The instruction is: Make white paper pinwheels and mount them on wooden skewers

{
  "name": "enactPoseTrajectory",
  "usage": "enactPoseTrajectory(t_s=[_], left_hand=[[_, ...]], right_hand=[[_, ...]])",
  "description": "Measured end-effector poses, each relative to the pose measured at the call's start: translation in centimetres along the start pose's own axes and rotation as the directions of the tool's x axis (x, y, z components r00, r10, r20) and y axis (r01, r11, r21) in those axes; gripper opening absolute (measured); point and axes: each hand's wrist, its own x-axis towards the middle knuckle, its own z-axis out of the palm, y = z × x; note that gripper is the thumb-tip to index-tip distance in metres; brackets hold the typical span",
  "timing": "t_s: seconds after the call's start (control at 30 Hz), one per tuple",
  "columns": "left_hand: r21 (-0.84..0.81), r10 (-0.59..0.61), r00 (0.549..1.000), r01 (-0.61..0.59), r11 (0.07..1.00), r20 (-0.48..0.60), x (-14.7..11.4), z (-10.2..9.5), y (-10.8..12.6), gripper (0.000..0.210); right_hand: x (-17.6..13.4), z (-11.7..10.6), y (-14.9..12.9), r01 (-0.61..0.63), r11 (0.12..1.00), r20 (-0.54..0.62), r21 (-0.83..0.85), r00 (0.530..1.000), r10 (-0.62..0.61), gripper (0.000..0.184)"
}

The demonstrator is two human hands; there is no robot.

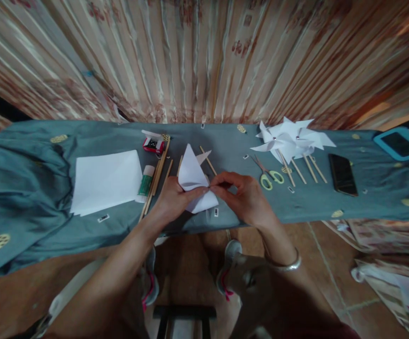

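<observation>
A folded white paper (pixel 193 170) with pointed corners is held over the middle of the cloth-covered table. My left hand (pixel 174 197) grips it from the left, thumb pressed on its front. From the right, my right hand (pixel 237 190) pinches with thumb and forefinger at the paper's middle edge, close to the left thumb tip. Anything small inside that pinch is hidden. Behind the paper lie a wooden stick (pixel 208 161) and a thin pointed paper piece (pixel 204 156).
White sheets (pixel 107 181), a green glue stick (pixel 145 183), wooden sticks (pixel 160 170) and a small red box (pixel 152 144) lie left. To the right are scissors (pixel 268 175), paper pinwheels (pixel 289 137) on sticks, a phone (pixel 343 174) and a blue-framed device (pixel 402 143). A curtain (pixel 204 61) hangs behind.
</observation>
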Motion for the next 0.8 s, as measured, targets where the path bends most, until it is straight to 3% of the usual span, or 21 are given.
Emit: enactPoseTrajectory(t_s=[0.23,0.67,0.8], left_hand=[[0.109,0.017,0.998,-0.022,0.994,0.053,-0.1,-0.3,-0.2,0.026],[0.088,-0.041,0.998,0.036,0.995,0.055,-0.4,-0.4,-0.2,0.023],[0.048,-0.039,0.998,0.037,0.998,0.052,-0.5,-0.5,-0.1,0.022]], right_hand=[[0.2,-0.6,0.4,-0.007,0.992,0.074,0.128,0.997,-0.002,0.009],[0.7,-1.3,1.6,-0.027,0.951,0.218,0.309,0.975,-0.043,0.009],[0.6,-0.8,1.5,0.015,0.971,0.149,0.24,0.987,-0.052,0.008]])
